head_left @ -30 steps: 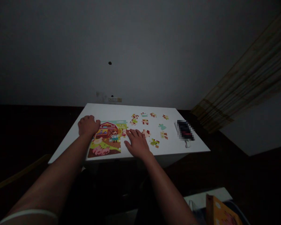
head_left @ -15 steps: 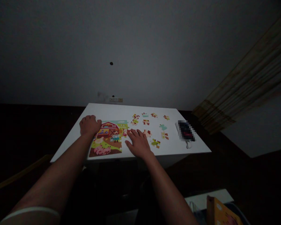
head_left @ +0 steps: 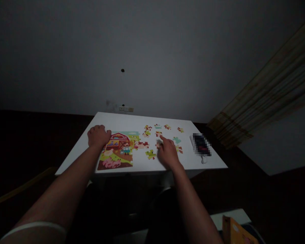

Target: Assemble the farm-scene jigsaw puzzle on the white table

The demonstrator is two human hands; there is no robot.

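Observation:
A partly joined jigsaw puzzle [head_left: 117, 152] with a red barn, a farmer and pink pigs lies on the white table [head_left: 77, 154]. Back up, my left hand [head_left: 99, 136] rests at its upper left edge, fingers forward and thumb apart, holding nothing visible. To the right, my right hand [head_left: 169, 153] is over the table, its index finger stretched forward. A blurred pinkish puzzle piece [head_left: 158, 144] shows at the thumb side of that hand, seemingly gripped; the contact is partly hidden. Between hand and puzzle lies a green puzzle piece [head_left: 150, 154]. Brown-pink pieces [head_left: 142, 145] adjoin the puzzle's right side.
Several loose pieces, including a light teal one [head_left: 177, 139], are spread beyond and right of my right hand. A pixelated dark object [head_left: 201, 144] is near the right table edge. An orange box [head_left: 237, 232] stands low at the right.
My right hand has moved right, away from the puzzle's edge, and its fingers have drawn in. The green piece now lies farther left. My left hand has stayed in place.

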